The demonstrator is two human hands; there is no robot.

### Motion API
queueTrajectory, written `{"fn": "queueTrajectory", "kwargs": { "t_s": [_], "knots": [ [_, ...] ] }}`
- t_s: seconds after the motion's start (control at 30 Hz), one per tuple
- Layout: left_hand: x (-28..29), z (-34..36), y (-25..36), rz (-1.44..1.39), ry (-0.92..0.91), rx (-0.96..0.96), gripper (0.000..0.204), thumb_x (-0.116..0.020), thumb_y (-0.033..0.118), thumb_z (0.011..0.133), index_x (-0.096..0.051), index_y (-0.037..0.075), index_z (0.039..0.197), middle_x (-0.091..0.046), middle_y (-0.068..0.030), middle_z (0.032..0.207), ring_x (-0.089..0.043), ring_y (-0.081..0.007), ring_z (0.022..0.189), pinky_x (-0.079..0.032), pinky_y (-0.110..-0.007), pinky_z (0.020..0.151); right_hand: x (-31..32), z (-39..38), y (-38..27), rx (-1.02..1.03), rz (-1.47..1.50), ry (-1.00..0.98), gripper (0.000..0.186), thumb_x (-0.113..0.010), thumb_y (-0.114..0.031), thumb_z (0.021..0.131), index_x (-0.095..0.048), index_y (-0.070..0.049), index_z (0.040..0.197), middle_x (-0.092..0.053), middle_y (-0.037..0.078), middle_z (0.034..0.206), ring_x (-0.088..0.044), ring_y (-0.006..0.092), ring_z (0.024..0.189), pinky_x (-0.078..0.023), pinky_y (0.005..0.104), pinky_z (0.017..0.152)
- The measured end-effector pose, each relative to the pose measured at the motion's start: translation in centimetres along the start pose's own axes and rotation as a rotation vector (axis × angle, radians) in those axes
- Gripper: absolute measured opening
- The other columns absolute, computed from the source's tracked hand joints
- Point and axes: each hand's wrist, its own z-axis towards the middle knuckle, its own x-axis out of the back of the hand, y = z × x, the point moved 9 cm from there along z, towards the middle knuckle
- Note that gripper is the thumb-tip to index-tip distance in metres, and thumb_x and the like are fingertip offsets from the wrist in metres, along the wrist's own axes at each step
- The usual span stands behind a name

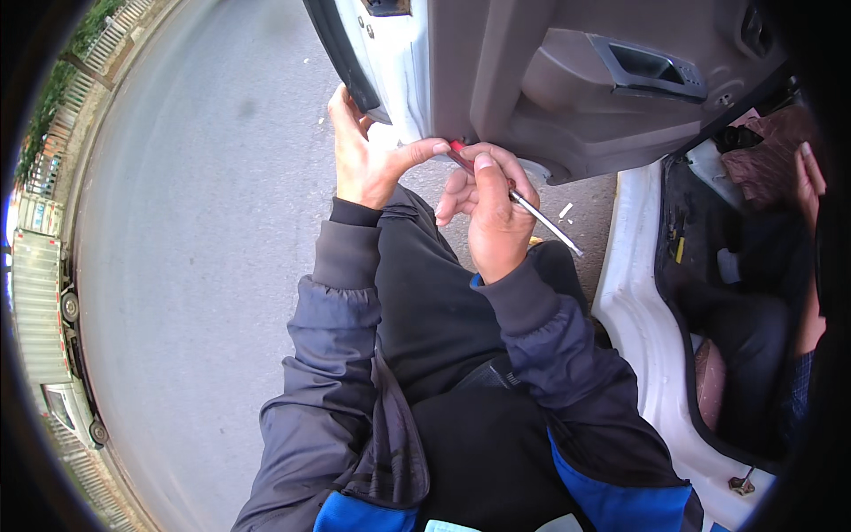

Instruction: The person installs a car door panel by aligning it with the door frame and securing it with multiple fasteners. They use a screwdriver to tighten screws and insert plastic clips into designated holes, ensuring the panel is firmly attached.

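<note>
A white vehicle door with a grey-brown inner panel [567, 115] stands open above my hands. My left hand [365, 164] holds the door's lower corner, fingers behind its edge and thumb stretched along the bottom. My right hand [498, 208] is closed round a screwdriver [548, 223], just below the panel. Its bare metal shaft points down and right, away from the door. The red end of its handle [456, 147] shows near my left thumb; my fingers cover the rest of the handle.
On the right is the white door sill [634, 266], with a seated person's dark-clothed leg [745, 346] and hand [810, 170] beyond. Small white scraps [566, 211] lie on the asphalt [195, 222]. A light-coloured truck [44, 310] stands by the fence at far left.
</note>
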Motion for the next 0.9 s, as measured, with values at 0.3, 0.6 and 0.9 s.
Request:
{"fn": "queueTrajectory", "kwargs": {
  "t_s": [0.3, 0.6, 0.9],
  "knots": [
    [-0.2, 0.4, -0.1, -0.077, -0.015, 0.038, 0.119, -0.102, 0.018, 0.062, -0.023, -0.005, 0.149, -0.05, -0.0224, 0.137, -0.057, -0.0294, 0.127, -0.053, -0.041, 0.103, 0.1, 0.1, 0.3, -0.025, -0.015, -0.121, 0.022, -0.049, -0.015, 0.108, -0.063, 0.001, 0.115, -0.063, 0.007, 0.078, -0.063, 0.0132, 0.059, -0.052, 0.0273, 0.053],
    [0.1, 0.0, -1.0, -0.036, -0.034, 0.036, 0.119, -0.102, 0.021, 0.062, -0.024, -0.003, 0.15, -0.05, -0.0211, 0.138, -0.057, -0.0281, 0.125, -0.052, -0.04, 0.103, 3.0, -5.7, 2.1, -0.197, -0.172, -0.267, 0.022, -0.054, -0.013, 0.106, -0.066, -0.001, 0.12, -0.063, 0.003, 0.082, -0.06, 0.0076, 0.064, -0.05, 0.0231, 0.058],
    [1.0, 6.3, 9.7, 0.092, -0.043, -0.229, 0.136, -0.103, 0.034, 0.059, -0.015, 0.002, 0.158, -0.047, -0.0244, 0.143, -0.054, -0.032, 0.131, -0.047, -0.044, 0.11, 0.1, -4.7, -11.9, 0.239, -0.225, -0.225, 0.031, -0.053, -0.018, 0.104, -0.057, 0.004, 0.125, -0.06, 0.006, 0.079, -0.053, 0.0102, 0.058, -0.045, 0.0242, 0.055]
  ]
}}
